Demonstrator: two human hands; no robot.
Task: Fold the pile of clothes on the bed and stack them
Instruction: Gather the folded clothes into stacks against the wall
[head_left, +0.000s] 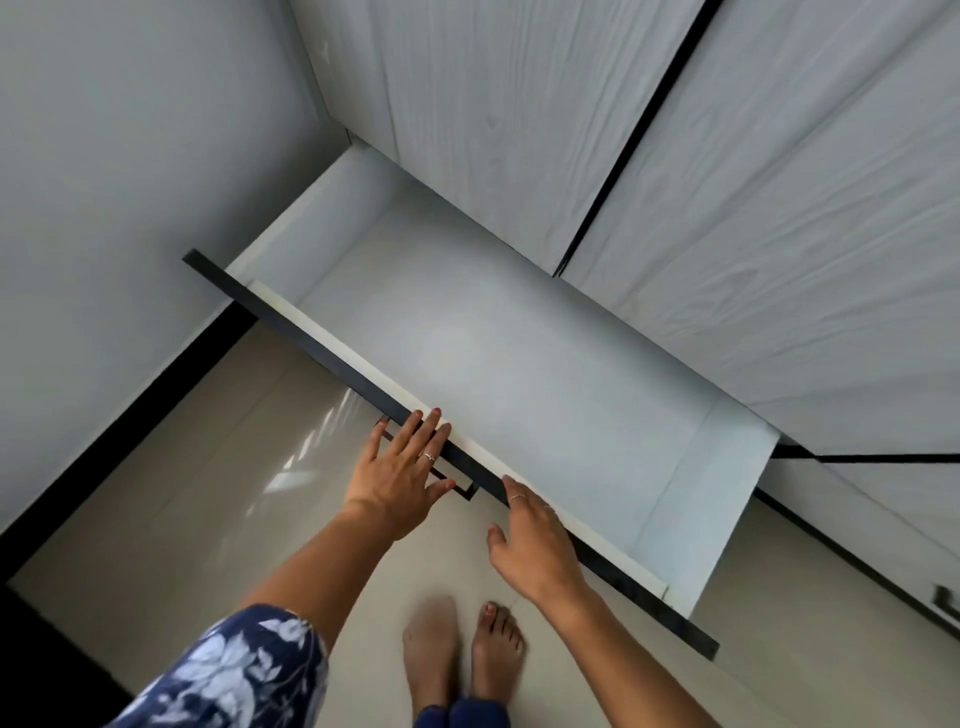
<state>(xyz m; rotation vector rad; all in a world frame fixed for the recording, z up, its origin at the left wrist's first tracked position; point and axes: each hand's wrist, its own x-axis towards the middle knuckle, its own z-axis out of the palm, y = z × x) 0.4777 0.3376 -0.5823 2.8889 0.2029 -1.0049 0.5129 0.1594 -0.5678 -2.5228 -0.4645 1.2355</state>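
Note:
No clothes and no bed are in view. A wide white drawer (519, 364) stands pulled out from the wardrobe, and nothing lies in it. My left hand (402, 473) rests with straight fingers on the drawer's dark front edge, over its black handle (462, 486). My right hand (535, 545) touches the same front edge a little further right, fingers relaxed, holding nothing.
Pale wood-grain wardrobe doors (519, 104) rise behind the drawer. A grey wall (130, 182) with a black skirting is on the left. My bare feet (462, 654) stand on the glossy beige tile floor (208, 493). Another handle (945, 603) shows at far right.

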